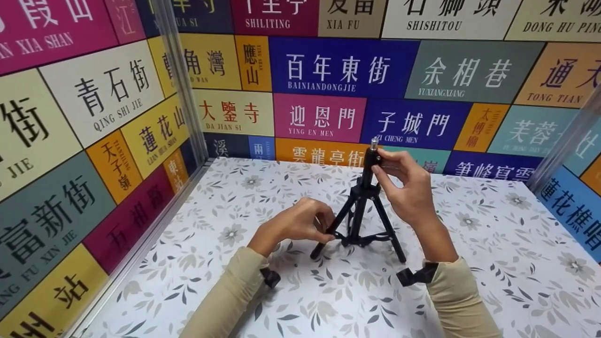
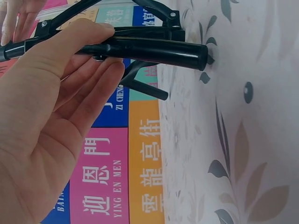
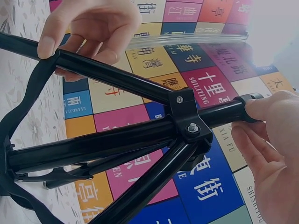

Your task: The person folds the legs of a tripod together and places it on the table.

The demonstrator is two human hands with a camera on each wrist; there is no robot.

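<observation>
A small black tripod [image 1: 359, 206] stands on the patterned tabletop with its legs spread and a silver screw tip on top. My left hand [image 1: 300, 220] pinches its left leg [image 2: 154, 51] low down, thumb on one side and fingers on the other. At the top, my right hand [image 1: 407, 185] pinches the collar of the centre column, thumb and fingertips around it. In the right wrist view the bolted hub [image 3: 189, 116] joins the legs below my right hand, and flat braces [image 3: 35, 93] link the legs to the column.
The white tabletop [image 1: 225, 277] has a leaf-and-flower print. Behind it and to the left rise walls [image 1: 324, 70] covered in coloured signs with characters. Clear upright edging [image 1: 181, 80] runs down the left corner. Both forearms wear beige sleeves [image 1: 462, 295] with black wrist straps.
</observation>
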